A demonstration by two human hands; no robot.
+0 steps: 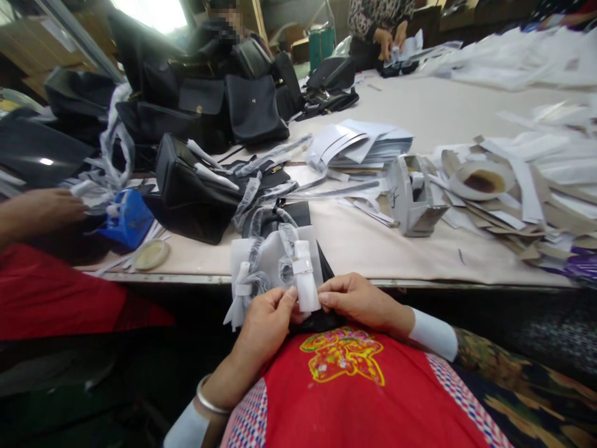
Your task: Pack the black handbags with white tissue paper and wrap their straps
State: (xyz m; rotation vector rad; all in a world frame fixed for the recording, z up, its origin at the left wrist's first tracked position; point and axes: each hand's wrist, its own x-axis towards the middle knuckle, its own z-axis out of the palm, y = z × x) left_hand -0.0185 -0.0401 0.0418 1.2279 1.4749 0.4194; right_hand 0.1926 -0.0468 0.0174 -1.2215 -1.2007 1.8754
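Note:
My left hand (267,318) and my right hand (357,302) pinch the two sides of a white paper wrap (306,280) on the handle of a black handbag (321,274) resting at the table's front edge against my lap. The handle is covered in clear plastic film and white foam. A second white wrap (242,287) sits on the handle's other end, just left of my left hand. Both hands are closed on the wrap with fingertips.
A black handbag (193,190) lies behind, more bags (219,99) piled at the back left. A tape dispenser (413,196), paper stacks (359,146) and a stained bowl (482,180) sit right. Another person's hand (41,211) rests left by a blue holder (125,218); a person (380,28) stands at the far end.

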